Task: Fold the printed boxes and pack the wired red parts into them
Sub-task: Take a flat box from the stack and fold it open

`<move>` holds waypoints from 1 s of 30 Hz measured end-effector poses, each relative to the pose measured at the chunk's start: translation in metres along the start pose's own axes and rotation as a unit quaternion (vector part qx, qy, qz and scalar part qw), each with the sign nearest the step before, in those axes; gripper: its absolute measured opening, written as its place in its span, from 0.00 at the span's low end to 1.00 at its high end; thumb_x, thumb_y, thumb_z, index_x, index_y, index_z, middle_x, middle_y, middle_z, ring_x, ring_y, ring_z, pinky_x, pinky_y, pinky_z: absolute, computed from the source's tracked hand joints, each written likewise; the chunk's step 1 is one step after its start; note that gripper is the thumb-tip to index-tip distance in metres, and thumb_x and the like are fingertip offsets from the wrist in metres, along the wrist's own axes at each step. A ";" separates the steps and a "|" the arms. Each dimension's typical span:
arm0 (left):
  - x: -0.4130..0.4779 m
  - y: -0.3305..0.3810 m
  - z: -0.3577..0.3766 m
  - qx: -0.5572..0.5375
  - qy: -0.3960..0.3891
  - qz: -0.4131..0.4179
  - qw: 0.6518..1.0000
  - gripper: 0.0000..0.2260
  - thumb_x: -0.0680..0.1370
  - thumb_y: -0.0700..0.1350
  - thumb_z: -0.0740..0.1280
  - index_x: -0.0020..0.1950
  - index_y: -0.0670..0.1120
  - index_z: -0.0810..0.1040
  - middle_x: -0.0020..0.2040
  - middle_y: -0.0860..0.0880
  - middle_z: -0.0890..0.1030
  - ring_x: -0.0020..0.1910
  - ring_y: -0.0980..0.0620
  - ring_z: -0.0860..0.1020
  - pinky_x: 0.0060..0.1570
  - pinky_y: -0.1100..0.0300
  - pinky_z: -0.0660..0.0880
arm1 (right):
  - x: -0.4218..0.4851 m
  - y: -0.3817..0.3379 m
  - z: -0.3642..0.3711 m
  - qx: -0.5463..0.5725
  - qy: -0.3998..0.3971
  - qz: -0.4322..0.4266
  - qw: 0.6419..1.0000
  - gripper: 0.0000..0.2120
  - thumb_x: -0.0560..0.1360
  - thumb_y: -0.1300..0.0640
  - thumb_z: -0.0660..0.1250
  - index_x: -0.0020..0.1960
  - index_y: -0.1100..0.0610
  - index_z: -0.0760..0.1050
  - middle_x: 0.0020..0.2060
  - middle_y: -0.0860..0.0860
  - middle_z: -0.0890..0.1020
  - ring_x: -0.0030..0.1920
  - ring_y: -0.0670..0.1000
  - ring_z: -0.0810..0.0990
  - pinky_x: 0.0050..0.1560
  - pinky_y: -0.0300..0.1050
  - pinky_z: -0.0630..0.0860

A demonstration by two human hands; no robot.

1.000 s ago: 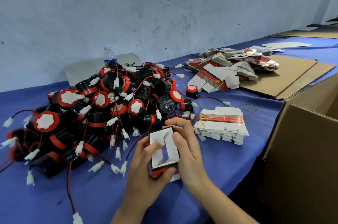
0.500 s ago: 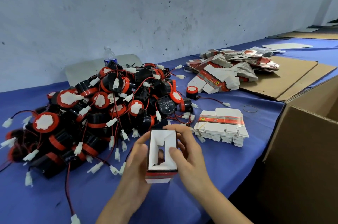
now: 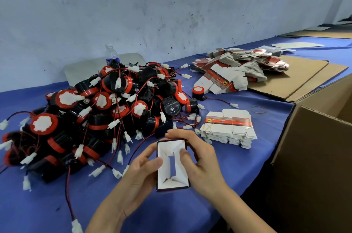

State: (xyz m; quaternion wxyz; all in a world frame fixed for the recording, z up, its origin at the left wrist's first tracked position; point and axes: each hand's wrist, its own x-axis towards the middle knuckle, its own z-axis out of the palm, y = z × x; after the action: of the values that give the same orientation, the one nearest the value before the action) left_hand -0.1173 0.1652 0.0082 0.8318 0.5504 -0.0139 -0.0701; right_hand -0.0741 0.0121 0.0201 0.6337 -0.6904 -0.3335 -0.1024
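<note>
Hands grip half-folded box (image 3: 172, 166) beside wired parts (image 3: 106, 111).

Blue-covered table (image 3: 47, 210); heap of wired red parts (image 3: 106, 111) at left, stack of flat printed boxes (image 3: 228, 128) near middle, looser pile of flat boxes (image 3: 238, 69) behind, brown cardboard sheets (image 3: 297, 78), rubber band (image 3: 258, 109), water bottle (image 3: 112, 55) by wall

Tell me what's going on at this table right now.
A person is folding a small printed box in both hands. The left hand grips its left side, and the right hand grips its right side with the thumb pressing a white flap inward. The box is open and looks empty. On the blue table, a pile of wired red parts lies to the left and a stack of flat boxes to the right, beside a big cardboard carton.
</note>
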 end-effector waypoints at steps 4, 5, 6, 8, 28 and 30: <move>0.002 -0.003 -0.002 -0.002 -0.001 0.033 0.999 0.29 0.66 0.46 0.73 0.67 0.51 0.75 0.61 0.40 0.80 0.56 0.41 0.81 0.51 0.49 0.79 | -0.002 0.000 0.004 0.043 0.006 0.001 0.999 0.22 0.71 0.70 0.55 0.56 0.50 0.76 0.51 0.43 0.82 0.54 0.49 0.80 0.51 0.35 0.73; 0.003 -0.004 -0.002 -0.003 0.004 0.039 0.999 0.28 0.66 0.46 0.73 0.66 0.52 0.76 0.60 0.41 0.81 0.56 0.42 0.81 0.50 0.49 0.79 | -0.002 0.000 0.005 0.055 0.007 0.003 0.998 0.22 0.72 0.70 0.54 0.56 0.51 0.76 0.51 0.44 0.82 0.54 0.51 0.80 0.51 0.36 0.74; 0.003 -0.005 -0.002 -0.006 0.011 0.043 0.999 0.28 0.65 0.46 0.74 0.66 0.53 0.76 0.60 0.41 0.81 0.55 0.42 0.81 0.49 0.49 0.80 | -0.002 0.000 0.005 0.065 0.008 0.004 0.998 0.22 0.72 0.70 0.54 0.57 0.51 0.76 0.51 0.44 0.82 0.54 0.51 0.80 0.52 0.37 0.74; 0.004 -0.007 -0.003 -0.015 0.022 0.050 0.998 0.30 0.64 0.46 0.74 0.67 0.51 0.75 0.59 0.41 0.81 0.54 0.42 0.81 0.48 0.49 0.80 | -0.001 0.000 0.006 0.081 0.010 0.005 0.997 0.22 0.72 0.70 0.53 0.57 0.53 0.77 0.52 0.45 0.82 0.54 0.51 0.80 0.52 0.37 0.74; -0.003 0.003 0.001 -0.083 0.007 0.096 0.992 0.42 0.56 0.49 0.85 0.69 0.55 0.74 0.61 0.44 0.80 0.55 0.46 0.82 0.45 0.54 0.80 | -0.003 0.008 0.004 0.082 -0.018 0.197 0.977 0.18 0.71 0.42 0.63 0.60 0.43 0.74 0.59 0.44 0.79 0.56 0.44 0.79 0.57 0.47 0.76; -0.003 0.005 0.001 -0.050 0.006 0.120 0.992 0.40 0.58 0.49 0.84 0.68 0.57 0.74 0.60 0.44 0.81 0.54 0.46 0.82 0.45 0.55 0.80 | -0.003 0.008 -0.003 0.135 -0.063 0.254 0.956 0.20 0.71 0.37 0.64 0.60 0.44 0.75 0.55 0.47 0.81 0.51 0.45 0.81 0.48 0.44 0.79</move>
State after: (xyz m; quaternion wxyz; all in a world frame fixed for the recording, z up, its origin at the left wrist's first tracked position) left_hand -0.1195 0.1661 0.0132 0.8607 0.5030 -0.0712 0.0326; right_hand -0.0715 0.0086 0.0125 0.7039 -0.6655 -0.1966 0.1514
